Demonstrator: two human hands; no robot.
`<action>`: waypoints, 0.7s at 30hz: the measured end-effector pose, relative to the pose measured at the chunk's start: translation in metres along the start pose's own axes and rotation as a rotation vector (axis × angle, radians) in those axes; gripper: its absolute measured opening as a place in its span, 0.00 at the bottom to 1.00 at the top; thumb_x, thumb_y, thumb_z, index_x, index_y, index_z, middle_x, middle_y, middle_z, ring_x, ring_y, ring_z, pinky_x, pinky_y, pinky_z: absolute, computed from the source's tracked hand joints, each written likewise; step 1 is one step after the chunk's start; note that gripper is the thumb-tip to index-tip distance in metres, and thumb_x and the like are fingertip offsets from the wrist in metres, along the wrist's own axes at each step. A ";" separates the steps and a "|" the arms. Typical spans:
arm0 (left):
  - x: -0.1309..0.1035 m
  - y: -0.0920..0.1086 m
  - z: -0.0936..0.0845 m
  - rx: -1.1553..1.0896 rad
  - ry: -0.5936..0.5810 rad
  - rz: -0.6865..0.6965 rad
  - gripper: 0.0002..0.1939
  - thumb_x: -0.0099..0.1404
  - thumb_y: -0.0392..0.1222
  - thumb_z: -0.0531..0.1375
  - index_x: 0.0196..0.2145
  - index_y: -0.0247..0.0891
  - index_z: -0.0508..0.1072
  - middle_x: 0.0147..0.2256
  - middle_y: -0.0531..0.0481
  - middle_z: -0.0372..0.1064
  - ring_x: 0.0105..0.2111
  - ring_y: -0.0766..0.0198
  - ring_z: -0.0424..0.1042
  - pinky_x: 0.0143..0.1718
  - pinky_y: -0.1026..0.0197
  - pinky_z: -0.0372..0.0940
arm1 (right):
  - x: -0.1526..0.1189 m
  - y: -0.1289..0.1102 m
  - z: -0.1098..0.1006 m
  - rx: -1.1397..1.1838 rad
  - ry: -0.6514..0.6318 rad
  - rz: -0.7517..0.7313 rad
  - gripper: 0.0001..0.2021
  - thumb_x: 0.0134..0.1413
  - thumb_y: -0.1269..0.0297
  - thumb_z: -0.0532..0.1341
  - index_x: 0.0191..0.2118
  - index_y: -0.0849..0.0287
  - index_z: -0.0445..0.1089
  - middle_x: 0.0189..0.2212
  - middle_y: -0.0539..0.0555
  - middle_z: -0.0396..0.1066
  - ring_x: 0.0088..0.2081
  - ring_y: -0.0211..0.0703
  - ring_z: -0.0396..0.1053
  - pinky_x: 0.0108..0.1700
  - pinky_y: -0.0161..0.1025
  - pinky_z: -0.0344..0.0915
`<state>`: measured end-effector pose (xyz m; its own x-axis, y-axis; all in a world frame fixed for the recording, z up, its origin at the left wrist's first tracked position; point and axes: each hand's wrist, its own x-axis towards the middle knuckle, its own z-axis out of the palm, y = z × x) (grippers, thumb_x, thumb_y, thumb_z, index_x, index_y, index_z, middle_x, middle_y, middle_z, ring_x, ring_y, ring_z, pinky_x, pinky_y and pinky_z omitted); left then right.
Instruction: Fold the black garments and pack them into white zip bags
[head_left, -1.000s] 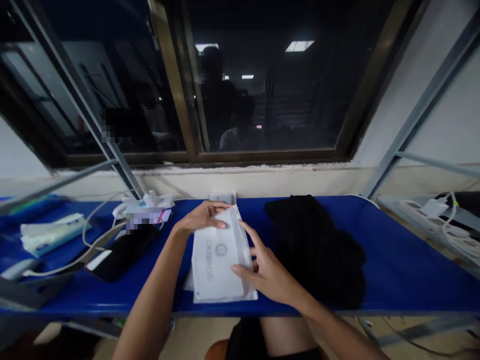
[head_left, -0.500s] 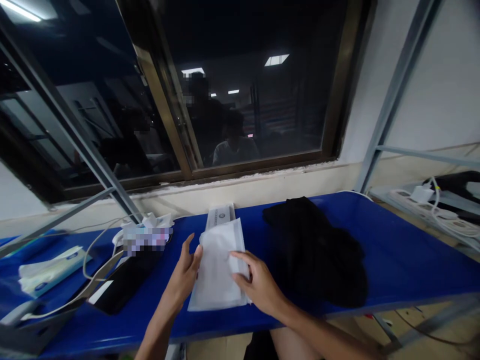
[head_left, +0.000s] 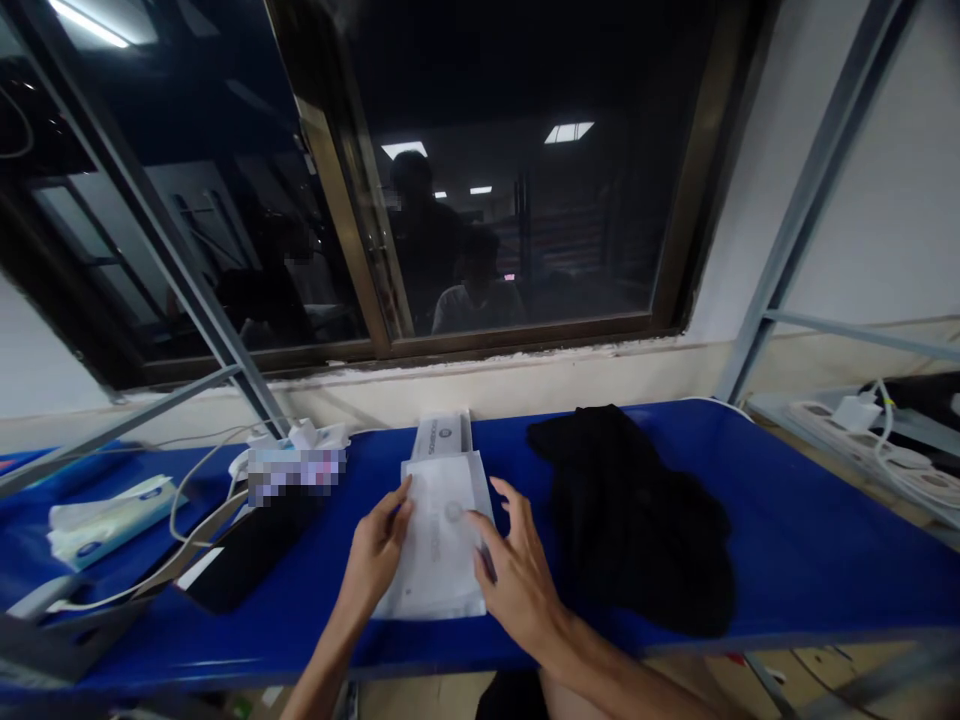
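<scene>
A flat, frosted white plastic bag with a faint round logo and lettering lies near the table's front edge. My left hand is at the bag's left edge, index finger and thumb close together on it. Over the right side is my right hand, its fingers curved and spread apart, fingertips at the bag's surface and right edge. Behind it, partly covered by the bag's top, lies another printed white packet. A crumpled black cloth lies right of my hands.
The blue table runs below a dark window. To the left are a black box, white cables with plugs and a tissue pack. Metal posts rise at both sides. A power strip sits at far right.
My left index finger has come down to the bag's left edge. My right hand has shifted slightly, with its fingers more spread. The bag's logo now shows more clearly.
</scene>
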<state>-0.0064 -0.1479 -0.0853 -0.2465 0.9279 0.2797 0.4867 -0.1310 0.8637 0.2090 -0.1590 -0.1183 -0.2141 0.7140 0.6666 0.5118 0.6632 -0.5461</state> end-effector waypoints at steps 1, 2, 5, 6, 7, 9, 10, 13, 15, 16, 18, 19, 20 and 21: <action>0.001 -0.001 0.000 -0.010 -0.031 -0.009 0.40 0.59 0.64 0.62 0.59 0.28 0.73 0.40 0.42 0.79 0.32 0.55 0.75 0.33 0.58 0.70 | 0.002 -0.005 -0.001 -0.058 -0.059 -0.099 0.23 0.57 0.79 0.56 0.56 0.57 0.72 0.65 0.64 0.57 0.65 0.59 0.59 0.64 0.57 0.63; 0.003 -0.002 0.000 -0.022 -0.061 -0.025 0.42 0.59 0.63 0.62 0.60 0.28 0.71 0.39 0.43 0.79 0.30 0.57 0.74 0.31 0.59 0.69 | 0.004 -0.010 -0.001 -0.086 -0.137 -0.192 0.21 0.60 0.77 0.55 0.56 0.59 0.71 0.64 0.64 0.59 0.66 0.58 0.57 0.66 0.55 0.61; 0.008 -0.010 0.002 0.035 -0.088 -0.033 0.39 0.58 0.59 0.64 0.59 0.28 0.73 0.42 0.42 0.80 0.30 0.56 0.76 0.31 0.58 0.70 | 0.007 -0.019 0.002 -0.077 -0.402 -0.333 0.24 0.68 0.58 0.56 0.64 0.65 0.64 0.66 0.68 0.59 0.69 0.61 0.52 0.69 0.59 0.54; 0.010 -0.014 0.003 0.099 -0.085 -0.015 0.35 0.59 0.58 0.63 0.56 0.29 0.76 0.44 0.41 0.80 0.31 0.54 0.77 0.33 0.58 0.71 | 0.006 -0.019 0.004 -0.074 -0.479 -0.321 0.30 0.69 0.52 0.55 0.67 0.67 0.60 0.68 0.71 0.55 0.71 0.65 0.48 0.70 0.63 0.51; 0.013 -0.019 0.003 0.175 -0.075 0.010 0.31 0.59 0.56 0.62 0.53 0.31 0.78 0.45 0.41 0.79 0.32 0.53 0.78 0.35 0.57 0.72 | 0.005 -0.019 0.005 -0.073 -0.545 -0.299 0.34 0.68 0.47 0.53 0.69 0.67 0.56 0.70 0.72 0.51 0.72 0.68 0.43 0.70 0.67 0.46; 0.018 -0.028 0.003 0.334 -0.033 0.086 0.25 0.61 0.54 0.59 0.49 0.35 0.81 0.47 0.40 0.79 0.39 0.49 0.79 0.41 0.54 0.72 | 0.002 -0.018 0.007 -0.060 -0.647 -0.265 0.35 0.69 0.43 0.50 0.71 0.62 0.54 0.72 0.70 0.46 0.73 0.68 0.36 0.70 0.71 0.39; 0.021 -0.033 0.003 0.402 0.001 0.126 0.24 0.62 0.53 0.58 0.47 0.37 0.81 0.49 0.40 0.78 0.44 0.47 0.78 0.45 0.53 0.72 | 0.001 -0.018 0.007 -0.049 -0.678 -0.256 0.33 0.69 0.44 0.49 0.71 0.59 0.54 0.72 0.68 0.45 0.74 0.66 0.34 0.70 0.71 0.36; 0.028 -0.044 0.002 0.461 0.042 0.176 0.23 0.61 0.51 0.57 0.48 0.37 0.80 0.52 0.38 0.75 0.50 0.47 0.76 0.49 0.51 0.72 | -0.001 -0.020 0.008 -0.025 -0.712 -0.238 0.31 0.70 0.46 0.50 0.71 0.55 0.54 0.73 0.66 0.43 0.74 0.65 0.31 0.70 0.70 0.32; 0.030 -0.050 0.001 0.429 -0.001 0.149 0.24 0.60 0.48 0.56 0.49 0.35 0.79 0.53 0.38 0.75 0.47 0.49 0.78 0.46 0.52 0.73 | -0.001 -0.023 0.007 -0.007 -0.707 -0.238 0.30 0.71 0.49 0.51 0.71 0.57 0.54 0.73 0.68 0.41 0.74 0.65 0.30 0.71 0.69 0.32; 0.031 -0.054 0.001 0.416 -0.016 0.140 0.23 0.59 0.46 0.56 0.49 0.35 0.79 0.54 0.38 0.74 0.46 0.50 0.78 0.46 0.52 0.73 | 0.000 -0.024 0.006 0.009 -0.697 -0.257 0.29 0.71 0.51 0.51 0.71 0.58 0.54 0.73 0.68 0.39 0.74 0.64 0.29 0.71 0.67 0.34; 0.029 -0.061 -0.001 0.417 -0.019 0.149 0.23 0.59 0.43 0.55 0.48 0.35 0.80 0.54 0.39 0.74 0.48 0.49 0.78 0.50 0.52 0.72 | 0.006 -0.025 -0.002 0.049 -0.644 -0.324 0.28 0.71 0.53 0.52 0.71 0.58 0.55 0.74 0.66 0.35 0.74 0.62 0.28 0.72 0.63 0.38; 0.029 -0.064 -0.003 0.419 -0.015 0.154 0.22 0.59 0.43 0.54 0.47 0.35 0.80 0.54 0.39 0.74 0.49 0.49 0.77 0.51 0.52 0.72 | 0.011 -0.024 -0.008 0.061 -0.597 -0.353 0.28 0.70 0.54 0.53 0.70 0.57 0.56 0.75 0.65 0.34 0.74 0.61 0.29 0.72 0.61 0.40; 0.029 -0.066 -0.005 0.418 -0.013 0.151 0.23 0.60 0.43 0.54 0.47 0.35 0.80 0.54 0.39 0.74 0.51 0.49 0.76 0.52 0.52 0.71 | 0.019 -0.021 -0.016 0.066 -0.533 -0.365 0.27 0.69 0.54 0.54 0.69 0.57 0.59 0.74 0.64 0.36 0.74 0.60 0.31 0.72 0.59 0.42; 0.030 -0.066 -0.007 0.420 -0.009 0.140 0.23 0.60 0.43 0.53 0.47 0.35 0.80 0.55 0.38 0.74 0.51 0.48 0.76 0.53 0.52 0.71 | 0.029 -0.015 -0.025 0.061 -0.458 -0.358 0.25 0.69 0.56 0.55 0.67 0.57 0.62 0.74 0.64 0.41 0.74 0.58 0.36 0.72 0.57 0.45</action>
<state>-0.0524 -0.1136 -0.1311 -0.1471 0.9146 0.3768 0.8137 -0.1047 0.5718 0.2161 -0.1539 -0.0783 -0.7094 0.4585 0.5352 0.2957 0.8830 -0.3645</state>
